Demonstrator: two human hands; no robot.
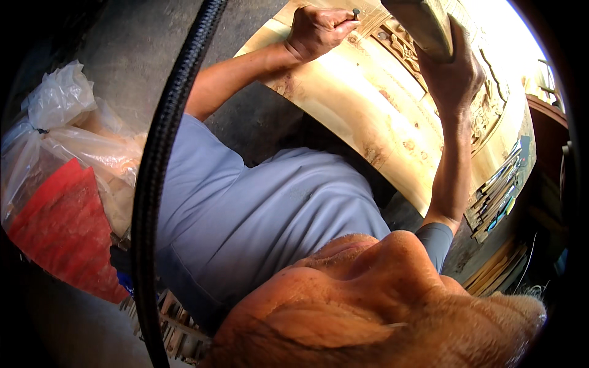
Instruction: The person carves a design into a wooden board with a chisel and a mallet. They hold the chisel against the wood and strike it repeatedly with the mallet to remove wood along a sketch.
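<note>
My left hand (319, 34) is closed on a thin metal carving tool (356, 15), whose small end shows above my thumb, over the upper edge of a large pale wooden panel (343, 92). The tool's working end is hidden. My right hand (457, 76) grips a blocky wooden mallet (426, 24), raised to the right of my left hand. Relief carving (396, 46) covers part of the panel behind both hands. A row of carving tools (494, 190) lies along the panel's right end.
Translucent plastic bags (61, 98) and a red sheet (64, 227) are at the left. A black braided cable (165, 122) crosses the left of the view. Wooden strips (497, 270) lie at lower right, and more pieces (175, 325) are at lower left.
</note>
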